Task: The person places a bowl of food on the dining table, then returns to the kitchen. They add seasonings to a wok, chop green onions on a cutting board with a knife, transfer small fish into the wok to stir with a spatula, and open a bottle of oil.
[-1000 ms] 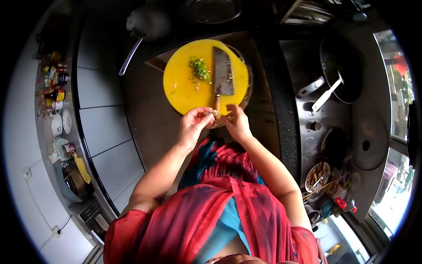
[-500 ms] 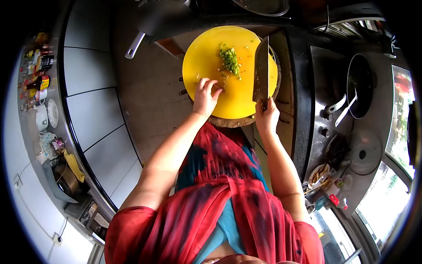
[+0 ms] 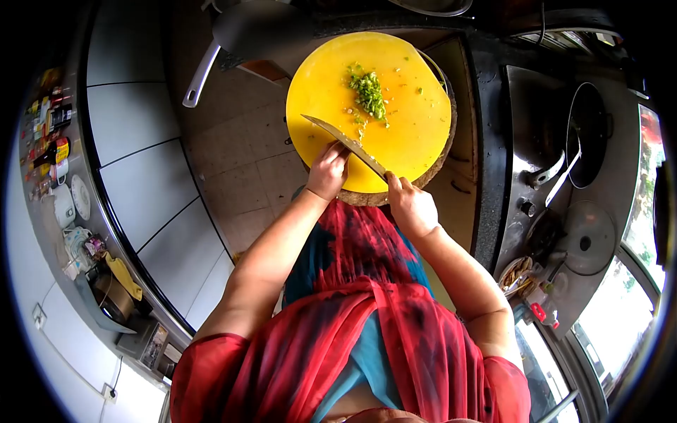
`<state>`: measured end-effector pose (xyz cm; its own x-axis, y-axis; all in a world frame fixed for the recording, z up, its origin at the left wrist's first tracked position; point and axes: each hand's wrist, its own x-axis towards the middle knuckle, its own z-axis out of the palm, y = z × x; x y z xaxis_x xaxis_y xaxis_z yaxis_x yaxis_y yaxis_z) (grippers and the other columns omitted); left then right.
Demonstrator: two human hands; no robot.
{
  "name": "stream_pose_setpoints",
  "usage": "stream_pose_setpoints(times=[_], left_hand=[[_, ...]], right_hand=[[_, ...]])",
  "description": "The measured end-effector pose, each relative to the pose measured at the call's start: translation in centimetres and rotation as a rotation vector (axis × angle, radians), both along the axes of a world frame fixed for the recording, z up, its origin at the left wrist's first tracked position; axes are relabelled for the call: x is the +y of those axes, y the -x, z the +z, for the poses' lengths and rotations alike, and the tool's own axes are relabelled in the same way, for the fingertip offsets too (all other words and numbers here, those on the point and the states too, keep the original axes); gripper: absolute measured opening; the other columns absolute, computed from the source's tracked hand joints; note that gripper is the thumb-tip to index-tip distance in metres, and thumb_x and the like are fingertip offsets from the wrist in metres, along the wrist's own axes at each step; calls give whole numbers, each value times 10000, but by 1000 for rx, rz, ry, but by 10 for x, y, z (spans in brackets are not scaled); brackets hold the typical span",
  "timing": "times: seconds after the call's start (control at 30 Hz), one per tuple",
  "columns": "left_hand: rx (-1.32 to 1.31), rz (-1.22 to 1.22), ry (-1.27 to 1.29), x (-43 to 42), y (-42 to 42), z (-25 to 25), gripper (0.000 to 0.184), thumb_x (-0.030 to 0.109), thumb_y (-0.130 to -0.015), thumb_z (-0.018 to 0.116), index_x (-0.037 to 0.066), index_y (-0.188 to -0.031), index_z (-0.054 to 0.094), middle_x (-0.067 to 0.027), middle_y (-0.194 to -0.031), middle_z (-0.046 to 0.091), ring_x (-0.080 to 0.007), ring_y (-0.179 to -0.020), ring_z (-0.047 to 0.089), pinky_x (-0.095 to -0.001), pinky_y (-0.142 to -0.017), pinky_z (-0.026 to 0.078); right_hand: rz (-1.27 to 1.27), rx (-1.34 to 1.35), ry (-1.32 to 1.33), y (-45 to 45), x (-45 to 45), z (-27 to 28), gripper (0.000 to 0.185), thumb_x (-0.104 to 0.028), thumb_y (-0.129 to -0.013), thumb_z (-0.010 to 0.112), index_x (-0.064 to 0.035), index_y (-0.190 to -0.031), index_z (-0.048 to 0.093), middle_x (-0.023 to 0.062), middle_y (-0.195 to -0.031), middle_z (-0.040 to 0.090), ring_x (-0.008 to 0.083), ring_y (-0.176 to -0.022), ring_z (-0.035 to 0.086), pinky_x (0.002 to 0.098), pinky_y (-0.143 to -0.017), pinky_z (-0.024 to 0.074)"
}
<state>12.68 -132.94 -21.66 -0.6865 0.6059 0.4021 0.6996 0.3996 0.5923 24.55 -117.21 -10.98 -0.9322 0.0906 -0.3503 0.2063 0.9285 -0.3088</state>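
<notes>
Head view, right fingers (image 3: 396,186) gripping cleaver (image 3: 361,154), left fingers (image 3: 333,154) curled, hold unclear, utensil (image 3: 562,178) in wok (image 3: 591,127), food (image 3: 517,274) in bowl (image 3: 502,280)

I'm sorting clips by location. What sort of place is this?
A kitchen, probably a home one: there's a yellow chopping board bearing chopped greens, a dark pan on the right, and bottles grouped on the left.

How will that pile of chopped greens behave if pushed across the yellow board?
The chopped greens would probably spread rather than slide as one, being a loose heap. Each piece looks small, so likely light. Some may get left behind on the yellow board, where stray flecks lie.
</notes>
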Motion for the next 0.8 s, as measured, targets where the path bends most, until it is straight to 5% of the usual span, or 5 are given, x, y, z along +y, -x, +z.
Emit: stream_pose_setpoints(times=[0.2, 0.57, 0.8], left_hand=[[-69, 6, 6, 0, 1, -10, 299, -28, -666, 623, 13, -960, 660, -124, -1016, 631, -306, -957, 603, -375, -832, 514], [-70, 27, -28, -1, 2, -1, 262, -26, -718, 617, 15, -973, 658, -124, -998, 638, -303, -938, 601, -385, -834, 491], [-128, 47, -88, 2, 0, 5, 199, -49, -726, 644, 7, -916, 658, -136, -959, 647, -320, -871, 628, -381, -756, 525]], right_hand=[[-43, -41, 25, 55, -17, -35, 139, -57, -831, 488, -31, -968, 478, 183, -829, 642, 342, -700, 663, 422, -618, 544], [-51, -186, 7, 7, -5, -12, 255, -81, -845, 483, -46, -1098, 488, 178, -882, 636, 355, -696, 667, 425, -586, 550], [-148, -36, 39, 69, -27, -39, 217, -59, -845, 464, -20, -1057, 488, 198, -874, 638, 350, -754, 665, 433, -655, 543]])
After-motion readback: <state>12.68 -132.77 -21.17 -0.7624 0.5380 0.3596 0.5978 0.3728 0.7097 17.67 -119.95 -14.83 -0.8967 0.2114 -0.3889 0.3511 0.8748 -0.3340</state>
